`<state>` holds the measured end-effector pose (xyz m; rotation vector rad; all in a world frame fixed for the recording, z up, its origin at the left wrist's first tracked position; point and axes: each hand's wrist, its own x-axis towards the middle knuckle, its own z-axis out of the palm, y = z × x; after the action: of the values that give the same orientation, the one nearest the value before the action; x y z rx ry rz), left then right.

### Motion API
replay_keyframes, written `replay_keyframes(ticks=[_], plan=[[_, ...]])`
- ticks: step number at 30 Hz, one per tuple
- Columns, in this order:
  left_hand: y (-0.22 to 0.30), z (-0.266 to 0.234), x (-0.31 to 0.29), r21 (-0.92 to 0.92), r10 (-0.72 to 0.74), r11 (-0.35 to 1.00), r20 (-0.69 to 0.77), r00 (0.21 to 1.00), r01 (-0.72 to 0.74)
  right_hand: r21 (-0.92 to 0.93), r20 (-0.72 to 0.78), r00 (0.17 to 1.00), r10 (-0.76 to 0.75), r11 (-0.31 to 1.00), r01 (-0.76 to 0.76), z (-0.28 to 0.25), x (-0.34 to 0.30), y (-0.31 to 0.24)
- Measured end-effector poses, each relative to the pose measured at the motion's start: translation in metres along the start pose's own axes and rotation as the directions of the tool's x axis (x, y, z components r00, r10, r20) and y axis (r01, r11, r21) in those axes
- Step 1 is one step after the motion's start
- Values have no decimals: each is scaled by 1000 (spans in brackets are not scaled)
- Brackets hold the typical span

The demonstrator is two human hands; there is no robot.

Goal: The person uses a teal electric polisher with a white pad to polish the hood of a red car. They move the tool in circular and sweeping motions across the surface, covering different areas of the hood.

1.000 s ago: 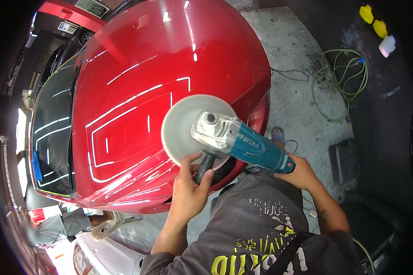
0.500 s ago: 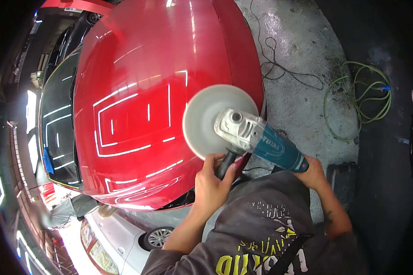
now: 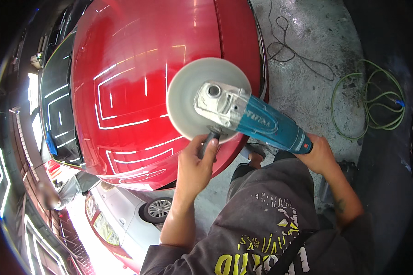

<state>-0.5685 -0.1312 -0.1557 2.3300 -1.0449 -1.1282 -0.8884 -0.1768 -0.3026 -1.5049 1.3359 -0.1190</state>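
Observation:
A teal-and-silver electric polisher [image 3: 267, 123] lies across the middle of my view, held in both hands. Its round white pad [image 3: 181, 94] overlaps the front part of a glossy red car hood [image 3: 128, 85]; whether the pad touches the paint I cannot tell. My left hand [image 3: 192, 167] is wrapped round the black side handle [image 3: 206, 144], beside the pad's near edge. At the rear end of the teal body, my right hand [image 3: 317, 155] closes round the grip, its fingers partly hidden underneath.
Right of the red car, a dark cable [image 3: 285, 49] and a coiled green hose [image 3: 337, 117] lie on the concrete floor. A white car [image 3: 133, 213] stands at lower left, near another person [image 3: 71, 192]. A blue cloth [image 3: 51, 144] rests by the red car's windshield [image 3: 57, 103].
The polisher has moved left and farther over the hood, both hands still on it. My left arm has reached forward. The whole view has shifted slightly.

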Motion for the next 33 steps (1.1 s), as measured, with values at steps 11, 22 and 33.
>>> replay_keyframes(ticks=[11,22,33], plan=[[-76,21,-61,70,3,998,-71,997,2,-100,157,985,73,993,-57,17,-37,18],[-123,-23,-102,-227,-144,969,-205,968,96,-68,280,867,-413,892,447,13,-43,-19],[0,-47,9,2,21,1000,-174,985,-21,126,89,953,-290,952,278,-15,-8,-47]])
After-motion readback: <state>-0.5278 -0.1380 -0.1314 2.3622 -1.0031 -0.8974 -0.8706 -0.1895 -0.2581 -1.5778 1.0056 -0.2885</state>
